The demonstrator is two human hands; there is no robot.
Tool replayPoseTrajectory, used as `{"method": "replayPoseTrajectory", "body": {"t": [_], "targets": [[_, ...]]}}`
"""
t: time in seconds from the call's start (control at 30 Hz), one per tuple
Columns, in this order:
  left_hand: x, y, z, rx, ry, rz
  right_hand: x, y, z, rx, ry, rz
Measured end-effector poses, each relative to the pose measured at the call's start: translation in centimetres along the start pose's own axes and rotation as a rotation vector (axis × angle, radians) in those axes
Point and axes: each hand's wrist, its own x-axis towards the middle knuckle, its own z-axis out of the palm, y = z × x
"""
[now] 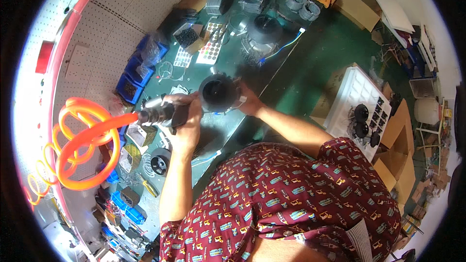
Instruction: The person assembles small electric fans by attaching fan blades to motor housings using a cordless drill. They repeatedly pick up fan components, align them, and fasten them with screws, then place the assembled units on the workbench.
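Observation:
My left hand (188, 119) is wrapped round a pneumatic driver (158, 114), a dark and silver air tool lying sideways with an orange coiled hose (92, 150) on its rear end. The tool's front end is hidden by my fingers. My right hand (250, 101) grips the right side of a round black motor housing (217, 92) with a dark hollow centre. My left fingertips are close to the housing's left side; I cannot tell whether they touch it. A similar black housing (265, 28) stands farther back on the bench, by a wire lead (286, 47) with a white plug.
Blue bins (132, 80) line the pegboard (114, 17) at left. Sticker sheets (210, 43) and a box of small black parts (188, 38) lie behind my hands. A black wheel-like part (160, 161) and a yellow screwdriver (149, 186) are nearer. At right stands a white tray (340, 111) with black parts.

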Motion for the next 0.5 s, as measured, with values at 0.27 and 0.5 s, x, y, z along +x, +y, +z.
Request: {"method": "replayPoseTrajectory", "body": {"t": [0.27, 0.5], "targets": [[-2.0, 3.1, -8.1, 0.027, 0.234, 0.027, -1.8, -4.0, 8.1, 0.108, 0.055, -0.053], [-2.4, 2.5, -11.2, 0.16, 0.339, -0.032, -1.9, -2.3, 11.6, 0.019, 0.078, 0.033]]}}
